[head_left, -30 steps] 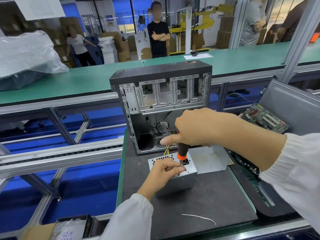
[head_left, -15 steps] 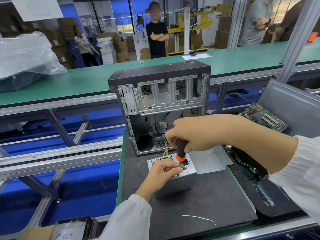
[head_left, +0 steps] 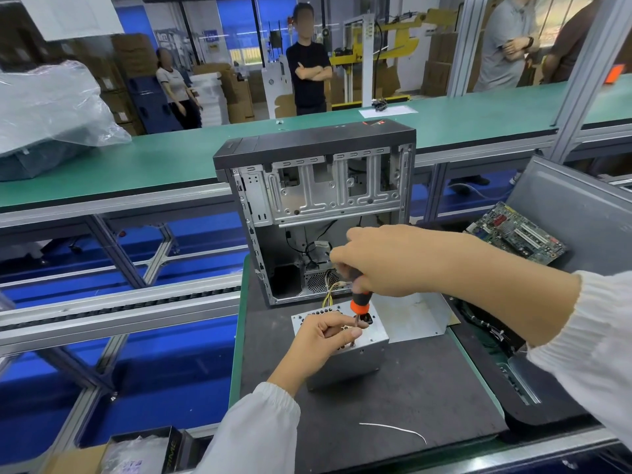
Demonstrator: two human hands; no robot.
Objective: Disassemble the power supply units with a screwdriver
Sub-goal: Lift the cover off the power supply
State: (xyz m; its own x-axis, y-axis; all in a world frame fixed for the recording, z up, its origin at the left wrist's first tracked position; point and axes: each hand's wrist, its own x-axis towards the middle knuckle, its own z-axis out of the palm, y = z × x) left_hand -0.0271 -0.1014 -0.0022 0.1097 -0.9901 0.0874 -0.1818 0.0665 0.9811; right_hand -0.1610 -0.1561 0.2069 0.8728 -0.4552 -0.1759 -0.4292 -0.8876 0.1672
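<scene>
Computer case (head_left: pixel 318 200) behind power supply (head_left: pixel 362 350).

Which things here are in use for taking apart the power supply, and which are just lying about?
In use: power supply unit; screwdriver; right hand gripping it; left hand steadying the shaft.

Lying about: computer case; circuit board; white wire; metal plate.

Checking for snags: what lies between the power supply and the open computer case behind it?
In the head view, a bundle of yellow wires runs from the case to the power supply, over dark mat.
</scene>
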